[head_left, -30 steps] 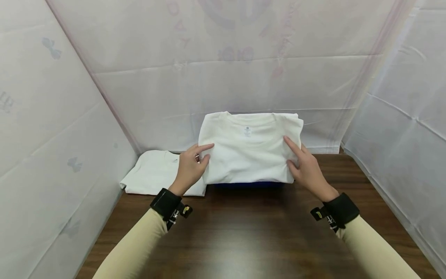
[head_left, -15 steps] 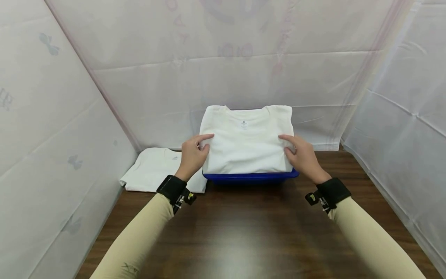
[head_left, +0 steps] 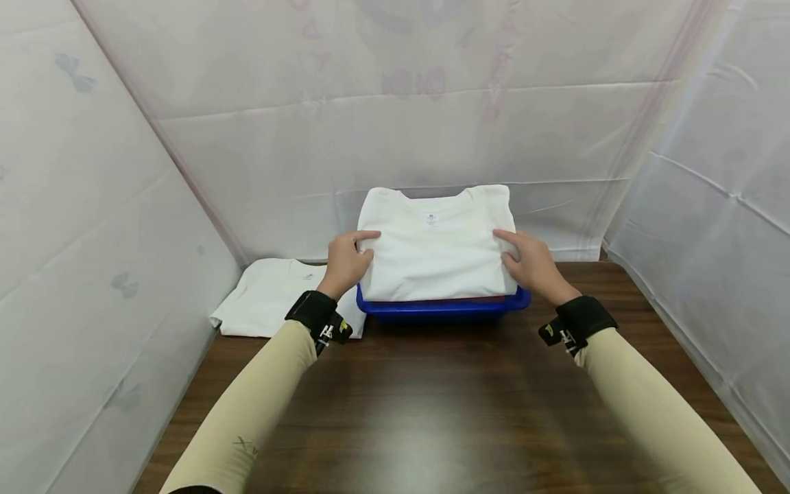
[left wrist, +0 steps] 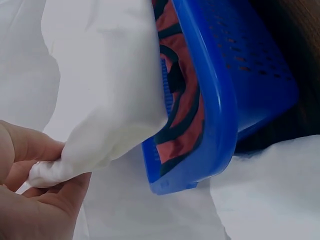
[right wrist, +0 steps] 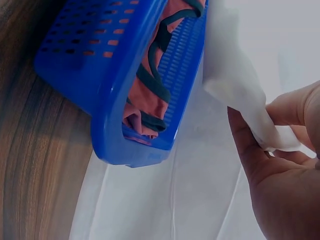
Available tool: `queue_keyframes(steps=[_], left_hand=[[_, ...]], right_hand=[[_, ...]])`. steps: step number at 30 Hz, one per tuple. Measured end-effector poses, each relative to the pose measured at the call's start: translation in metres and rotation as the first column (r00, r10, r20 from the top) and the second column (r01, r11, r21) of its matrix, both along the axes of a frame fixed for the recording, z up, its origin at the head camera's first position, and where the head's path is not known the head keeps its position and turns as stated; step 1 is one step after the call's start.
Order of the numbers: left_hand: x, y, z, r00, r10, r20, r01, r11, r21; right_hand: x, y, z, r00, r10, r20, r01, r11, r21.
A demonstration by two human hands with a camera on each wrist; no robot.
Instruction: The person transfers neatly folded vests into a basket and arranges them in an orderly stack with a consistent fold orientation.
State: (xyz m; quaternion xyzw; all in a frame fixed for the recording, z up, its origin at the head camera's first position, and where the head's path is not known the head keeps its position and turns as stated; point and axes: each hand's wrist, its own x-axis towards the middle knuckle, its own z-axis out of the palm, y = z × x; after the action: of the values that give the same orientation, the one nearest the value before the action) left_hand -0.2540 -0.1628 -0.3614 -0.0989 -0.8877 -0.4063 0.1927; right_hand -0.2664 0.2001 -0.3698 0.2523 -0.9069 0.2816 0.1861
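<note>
A folded white T-shirt with a small printed neck label hangs above a blue plastic basket. My left hand pinches its left side between thumb and fingers, and my right hand pinches the right side the same way. Both wrist views show the shirt's edge bunched in the grip and apart from the basket rim. Inside the perforated basket lies a folded reddish cloth with dark green trim, seen also as reddish fabric in the right wrist view. From the head, the shirt covers most of the basket.
A second folded white T-shirt lies on the wooden table left of the basket, partly behind my left hand. White sheeting forms walls at the back and both sides.
The white T-shirt has been brought back over the basket and levelled, with both hands moving along. The basket's blue front rim, hidden before, now shows below the shirt's lower edge.
</note>
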Motion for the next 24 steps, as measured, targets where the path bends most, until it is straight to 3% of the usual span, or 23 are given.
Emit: queue_keyframes(steps=[6, 14, 24], left_hand=[[-0.012, -0.002, -0.006, 0.995, 0.010, 0.100, -0.011, 1.000, 0.001], [-0.024, -0.002, -0.015, 0.981, 0.038, 0.190, -0.034, 0.999, -0.024], [-0.033, 0.001, -0.030, 0.961, 0.013, 0.275, 0.021, 0.993, -0.118]], right_hand=[[-0.006, -0.002, -0.002, 0.989, -0.030, 0.144, 0.026, 0.999, 0.028], [-0.015, -0.011, -0.010, 0.978, -0.048, 0.203, 0.035, 0.997, 0.064], [-0.022, -0.014, -0.023, 0.943, -0.100, 0.317, 0.060, 0.989, 0.134]])
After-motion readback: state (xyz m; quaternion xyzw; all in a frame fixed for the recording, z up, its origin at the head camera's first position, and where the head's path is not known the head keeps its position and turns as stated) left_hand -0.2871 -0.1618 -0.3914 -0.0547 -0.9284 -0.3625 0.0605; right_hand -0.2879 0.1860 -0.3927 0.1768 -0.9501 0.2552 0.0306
